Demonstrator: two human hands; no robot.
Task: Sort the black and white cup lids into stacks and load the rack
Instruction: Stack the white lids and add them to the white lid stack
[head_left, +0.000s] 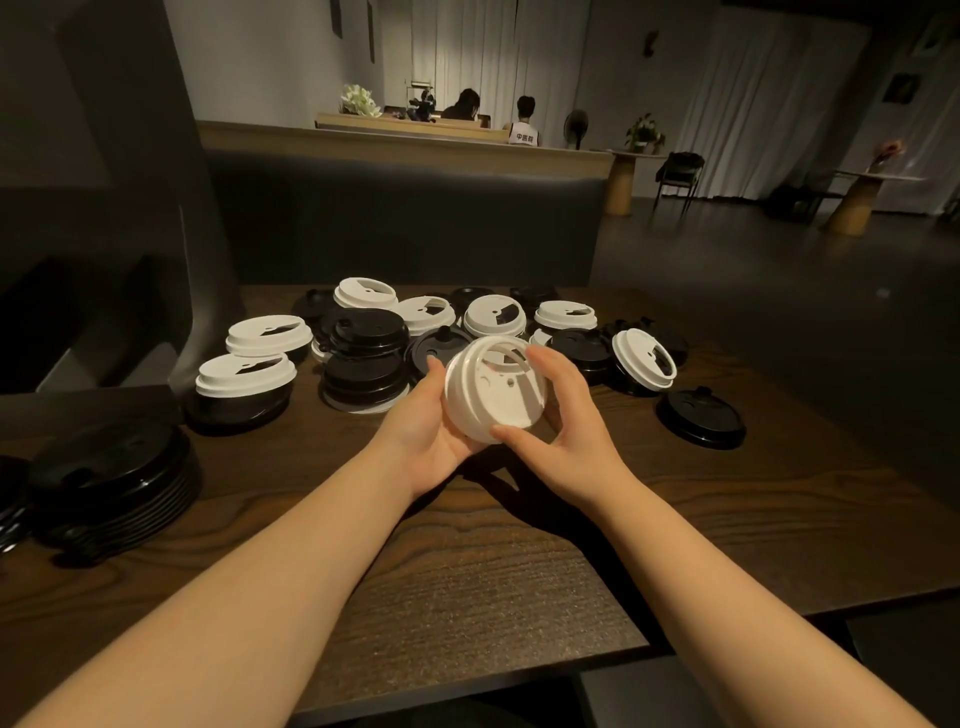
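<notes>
Sorting underway: left hand (431, 415) and right hand (563, 431) grip a white lid stack (493, 395), fingers curled; next, gather loose white lids (493, 314).

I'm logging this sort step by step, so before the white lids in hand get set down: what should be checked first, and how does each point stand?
1. Both hands hold the white lids: ok, left hand beneath, right hand around the side.
2. Held lids all white: ok as far as visible.
3. Held lids nested evenly: cannot tell.
4. Black stack kept apart from white: ok, at the table's left edge.
5. Remaining pile sorted: not ok, black and white still mixed.
6. Rack ready: cannot tell, none in view.
</notes>
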